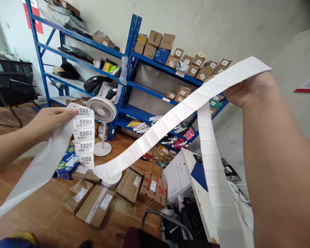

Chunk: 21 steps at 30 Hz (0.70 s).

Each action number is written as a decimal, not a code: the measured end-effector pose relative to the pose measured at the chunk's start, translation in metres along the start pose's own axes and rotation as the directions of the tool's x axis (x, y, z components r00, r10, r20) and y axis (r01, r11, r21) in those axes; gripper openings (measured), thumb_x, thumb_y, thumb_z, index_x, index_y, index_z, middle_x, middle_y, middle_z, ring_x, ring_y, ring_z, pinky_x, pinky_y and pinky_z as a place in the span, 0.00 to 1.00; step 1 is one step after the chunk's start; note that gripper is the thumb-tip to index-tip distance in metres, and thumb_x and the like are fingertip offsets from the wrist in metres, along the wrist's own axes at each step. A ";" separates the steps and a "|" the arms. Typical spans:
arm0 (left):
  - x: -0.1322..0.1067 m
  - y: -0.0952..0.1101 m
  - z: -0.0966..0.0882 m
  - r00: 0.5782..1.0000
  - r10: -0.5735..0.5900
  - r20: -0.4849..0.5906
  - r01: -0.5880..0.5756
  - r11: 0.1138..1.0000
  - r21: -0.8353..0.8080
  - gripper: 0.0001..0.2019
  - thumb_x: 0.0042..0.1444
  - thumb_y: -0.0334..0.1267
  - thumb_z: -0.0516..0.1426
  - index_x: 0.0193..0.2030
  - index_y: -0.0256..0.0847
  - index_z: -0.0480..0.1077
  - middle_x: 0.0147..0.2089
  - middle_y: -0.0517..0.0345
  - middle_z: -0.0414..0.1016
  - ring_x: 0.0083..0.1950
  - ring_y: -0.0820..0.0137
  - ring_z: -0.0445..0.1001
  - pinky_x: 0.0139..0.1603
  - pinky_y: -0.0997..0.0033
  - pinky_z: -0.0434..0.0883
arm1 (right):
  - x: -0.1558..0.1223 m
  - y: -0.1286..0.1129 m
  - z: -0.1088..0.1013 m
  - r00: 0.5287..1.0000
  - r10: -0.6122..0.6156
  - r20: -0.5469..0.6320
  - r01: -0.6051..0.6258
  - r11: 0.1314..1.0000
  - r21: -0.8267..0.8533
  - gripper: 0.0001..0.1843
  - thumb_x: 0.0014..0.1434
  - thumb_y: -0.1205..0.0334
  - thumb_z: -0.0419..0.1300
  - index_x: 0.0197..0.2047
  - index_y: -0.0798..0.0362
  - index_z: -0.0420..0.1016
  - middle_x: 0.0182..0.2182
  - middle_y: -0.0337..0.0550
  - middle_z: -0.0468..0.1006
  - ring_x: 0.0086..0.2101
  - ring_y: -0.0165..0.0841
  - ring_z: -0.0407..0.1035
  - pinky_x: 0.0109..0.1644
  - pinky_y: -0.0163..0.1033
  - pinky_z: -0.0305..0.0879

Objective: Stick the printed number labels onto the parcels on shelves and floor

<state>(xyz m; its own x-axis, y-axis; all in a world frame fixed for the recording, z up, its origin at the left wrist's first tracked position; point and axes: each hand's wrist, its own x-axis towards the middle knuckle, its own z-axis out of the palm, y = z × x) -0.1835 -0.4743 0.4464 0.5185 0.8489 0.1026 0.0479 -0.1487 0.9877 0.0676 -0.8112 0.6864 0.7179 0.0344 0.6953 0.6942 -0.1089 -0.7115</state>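
A long strip of white labels (155,134) stretches between my two hands. My left hand (50,120) pinches it near the label printed 5001, where several printed numbers with barcodes face me. Past that hand, a pale length of the strip trails down to the lower left. My right hand (250,88) is raised on the right with the strip running over it; its fingers are mostly behind the paper. From there a second length of the strip hangs down past the white desk. The middle stretch sags and shows its blank side.
Blue metal shelves (155,91) along the wall carry small boxes and bags. A white fan (102,110) stands before them. Cardboard boxes (95,205) lie on the wooden floor. A white desk (196,196) is at right, a chair (155,237) below, and a black chair (11,82) far left.
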 end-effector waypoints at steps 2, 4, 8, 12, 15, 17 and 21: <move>0.029 0.002 0.033 0.994 0.009 0.108 -0.006 0.999 -0.033 0.11 0.50 0.39 0.63 0.39 0.37 0.75 0.28 0.62 0.76 0.25 0.76 0.70 0.24 0.80 0.65 | 0.015 0.022 0.006 0.978 0.087 0.187 -0.116 0.982 0.150 0.34 0.55 0.63 0.29 0.12 0.71 0.64 0.55 0.62 0.65 0.46 0.33 0.70 0.28 0.43 0.55; 0.056 0.004 0.072 0.966 0.050 0.252 -0.024 0.994 -0.105 0.13 0.49 0.43 0.64 0.39 0.39 0.74 0.30 0.63 0.77 0.27 0.74 0.71 0.26 0.78 0.66 | 0.021 0.043 0.011 0.969 0.137 0.204 -0.181 0.959 0.218 0.35 0.58 0.63 0.29 0.15 0.70 0.68 0.60 0.59 0.59 0.50 0.35 0.68 0.30 0.40 0.57; 0.094 0.009 0.159 0.886 0.071 0.458 0.062 0.961 -0.268 0.17 0.46 0.48 0.65 0.37 0.39 0.73 0.30 0.61 0.78 0.31 0.69 0.74 0.31 0.73 0.70 | 0.020 0.090 0.022 0.947 0.318 0.054 -0.319 0.901 0.293 0.24 0.63 0.67 0.43 0.25 0.62 0.76 0.58 0.53 0.68 0.46 0.32 0.73 0.36 0.36 0.62; 0.115 0.011 0.232 0.855 0.158 0.494 0.022 0.940 -0.340 0.20 0.45 0.52 0.64 0.37 0.39 0.73 0.31 0.58 0.78 0.32 0.68 0.74 0.32 0.73 0.69 | 0.033 0.143 0.019 0.835 0.546 0.069 -0.550 0.820 0.162 0.17 0.60 0.67 0.48 0.29 0.55 0.77 0.35 0.51 0.82 0.32 0.35 0.76 0.35 0.40 0.67; 0.126 0.012 0.267 0.847 0.191 0.497 -0.001 0.934 -0.357 0.18 0.45 0.52 0.64 0.36 0.40 0.74 0.31 0.59 0.78 0.31 0.68 0.74 0.30 0.75 0.68 | 0.057 0.182 0.013 0.805 0.554 0.211 -0.573 0.819 0.038 0.13 0.56 0.63 0.51 0.30 0.54 0.78 0.24 0.47 0.80 0.24 0.37 0.73 0.32 0.41 0.67; 0.132 0.014 0.283 0.821 0.174 0.544 0.072 0.913 -0.401 0.16 0.46 0.51 0.64 0.34 0.41 0.73 0.29 0.60 0.76 0.29 0.70 0.72 0.29 0.75 0.67 | 0.075 0.203 0.015 0.810 0.524 0.264 -0.547 0.837 0.015 0.12 0.52 0.60 0.54 0.30 0.54 0.78 0.22 0.47 0.79 0.23 0.38 0.72 0.29 0.40 0.67; 0.142 0.032 0.310 0.690 0.185 0.700 0.280 0.823 -0.494 0.13 0.46 0.47 0.66 0.32 0.41 0.74 0.24 0.62 0.71 0.24 0.75 0.68 0.27 0.77 0.65 | 0.094 0.223 0.047 0.815 0.419 0.401 -0.490 0.867 0.089 0.15 0.49 0.55 0.56 0.36 0.54 0.78 0.25 0.45 0.80 0.25 0.38 0.72 0.28 0.39 0.66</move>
<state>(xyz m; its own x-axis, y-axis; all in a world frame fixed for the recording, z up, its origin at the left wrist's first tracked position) 0.1565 -0.5164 0.4563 0.9642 0.2026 0.1709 -0.2365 0.3660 0.9001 0.2924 -0.7856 0.5887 0.8963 0.3806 0.2277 0.2551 -0.0225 -0.9667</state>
